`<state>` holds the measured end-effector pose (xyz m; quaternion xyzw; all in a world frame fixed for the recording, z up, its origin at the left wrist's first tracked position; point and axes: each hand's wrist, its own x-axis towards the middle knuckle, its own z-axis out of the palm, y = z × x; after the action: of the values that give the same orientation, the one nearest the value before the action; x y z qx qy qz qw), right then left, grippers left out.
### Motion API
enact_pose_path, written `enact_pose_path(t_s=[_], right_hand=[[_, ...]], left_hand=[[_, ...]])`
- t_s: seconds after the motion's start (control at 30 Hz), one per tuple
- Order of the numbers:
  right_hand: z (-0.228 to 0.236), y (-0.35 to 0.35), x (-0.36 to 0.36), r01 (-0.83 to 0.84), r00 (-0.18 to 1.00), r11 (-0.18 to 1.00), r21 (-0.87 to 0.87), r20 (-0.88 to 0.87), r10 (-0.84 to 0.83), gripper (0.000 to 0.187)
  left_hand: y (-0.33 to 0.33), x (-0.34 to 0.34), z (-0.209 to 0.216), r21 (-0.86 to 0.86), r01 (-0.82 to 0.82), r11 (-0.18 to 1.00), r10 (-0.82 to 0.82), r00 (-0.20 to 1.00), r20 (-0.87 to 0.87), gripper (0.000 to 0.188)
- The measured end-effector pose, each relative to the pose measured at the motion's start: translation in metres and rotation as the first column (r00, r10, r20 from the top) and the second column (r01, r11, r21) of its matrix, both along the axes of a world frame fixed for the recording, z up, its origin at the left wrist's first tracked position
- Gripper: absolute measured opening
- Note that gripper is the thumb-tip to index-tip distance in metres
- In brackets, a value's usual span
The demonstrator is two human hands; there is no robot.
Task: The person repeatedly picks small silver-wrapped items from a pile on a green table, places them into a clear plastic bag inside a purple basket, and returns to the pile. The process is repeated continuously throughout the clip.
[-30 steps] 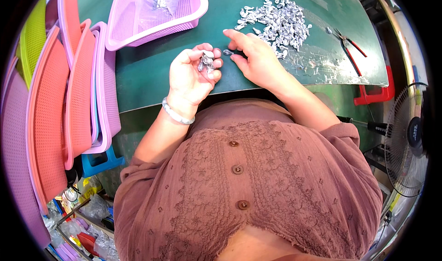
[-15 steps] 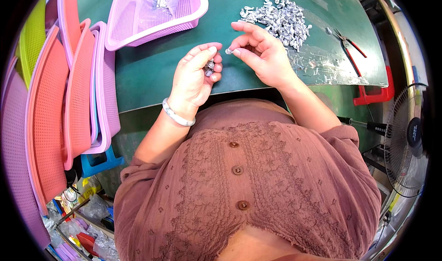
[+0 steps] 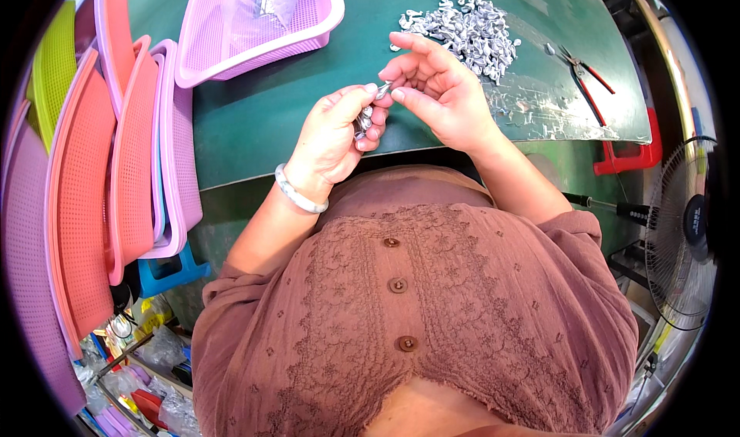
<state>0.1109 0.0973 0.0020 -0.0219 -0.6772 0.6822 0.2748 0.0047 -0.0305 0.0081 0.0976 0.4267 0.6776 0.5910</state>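
Note:
Above the table's front edge, my left hand point(image 3: 333, 132) is curled round several small silver-grey metal pieces point(image 3: 363, 121). Its thumb and forefinger meet another small shiny piece point(image 3: 383, 90). My right hand point(image 3: 439, 90) comes in from the other side, thumb and forefinger tips at that same piece, the other fingers loosely bent. Behind my right hand lies a heap of similar silver-grey pieces point(image 3: 474, 35) on the green table point(image 3: 262, 121). The exact shape of the held pieces is too small to make out.
Red-handled pliers point(image 3: 583, 82) lie open at the right. A lilac perforated basket point(image 3: 270, 50) with a clear plastic bag stands at the back left. Stacked coloured baskets point(image 3: 85, 183) rise on the left. A fan point(image 3: 682, 229) and red stool point(image 3: 636, 148) are at the right.
My left hand has moved slightly right, bringing its fingertips against those of my right hand. The small piece from my right fingertips is now between both hands.

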Motion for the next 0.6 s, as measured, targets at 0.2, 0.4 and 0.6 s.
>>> enact_pose_path(t_s=[0.2, 0.4, 0.6], right_hand=[[0.0011, -0.0006, 0.0011, -0.026, 1.000, 0.997, -0.067, -0.006, 0.025, 0.049], [0.0004, -0.0015, 0.0037, 0.043, 0.999, 0.994, 0.102, -0.017, -0.042, 0.050], [0.0012, -0.0011, 0.0049, 0.111, 0.993, 0.960, 0.257, -0.076, -0.094, 0.053]], left_hand=[[0.0012, -0.0004, -0.0070, 0.084, 0.029, 0.996, -0.029, 1.000, -0.009, 0.016], [0.0005, 0.0007, -0.0085, 0.114, 0.039, 0.993, -0.034, 0.998, -0.050, 0.013], [0.0008, 0.0018, -0.0078, 0.144, 0.003, 0.990, 0.003, 0.999, -0.043, 0.016]])
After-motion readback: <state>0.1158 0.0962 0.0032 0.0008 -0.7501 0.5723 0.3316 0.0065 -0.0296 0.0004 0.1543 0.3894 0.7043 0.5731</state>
